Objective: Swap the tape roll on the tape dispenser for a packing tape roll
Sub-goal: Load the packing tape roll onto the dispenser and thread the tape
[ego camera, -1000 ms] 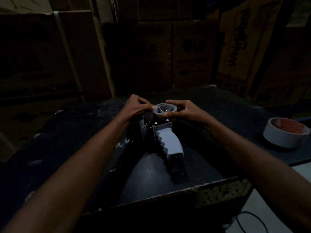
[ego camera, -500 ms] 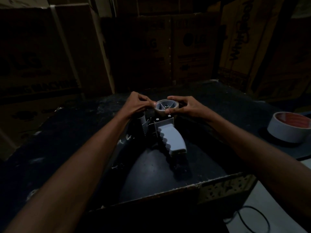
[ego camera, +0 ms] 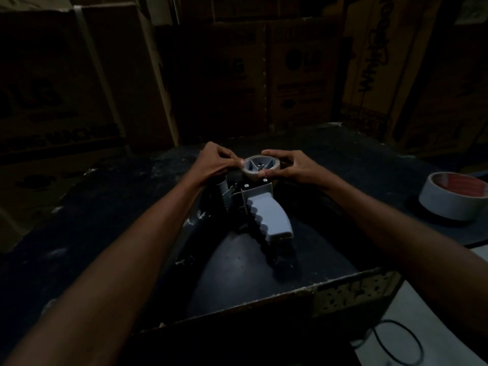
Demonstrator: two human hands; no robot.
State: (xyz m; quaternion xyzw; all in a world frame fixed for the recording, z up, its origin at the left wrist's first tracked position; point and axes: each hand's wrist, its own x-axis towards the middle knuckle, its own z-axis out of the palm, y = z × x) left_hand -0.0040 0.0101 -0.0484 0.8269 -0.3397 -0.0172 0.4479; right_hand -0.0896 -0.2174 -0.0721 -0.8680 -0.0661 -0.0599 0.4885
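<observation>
1. Lying on its side on a dark desk (ego camera: 111, 212), a grey tape dispenser (ego camera: 266, 215) points its handle toward the viewer.
2. Its hub carries a thin tape roll (ego camera: 260, 167), apparently nearly used up.
3. Right hand (ego camera: 295, 167) grips the roll's far rim; left hand (ego camera: 214, 162) pinches its near-left edge.
4. A full packing tape roll (ego camera: 453, 199) waits well apart, at right.
5. Judging by this, removal is underway; fitting the new roll remains.
</observation>
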